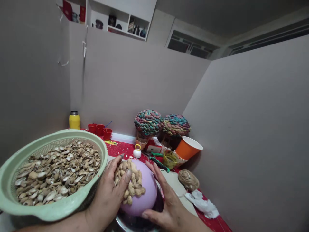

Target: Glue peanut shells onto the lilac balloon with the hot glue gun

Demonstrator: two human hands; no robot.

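Head view: purple balloon between your half-open hands, above a metal bowl — left hand cupping the peanut shells, right hand bracing. Press shells lightly — steady the far side.

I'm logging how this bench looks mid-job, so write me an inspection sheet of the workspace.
Surface: red covering, littered with small scraps
Job's things: purple balloon, partly covered by peanuts
Clutter: green basket holding shells; red cups; tilted orange tub; yarn ball
Grippers: bare hands; left hand touches peanuts, right hand balloon
Cables: no power cable made out
Surroundings: grey walls, white shelves above
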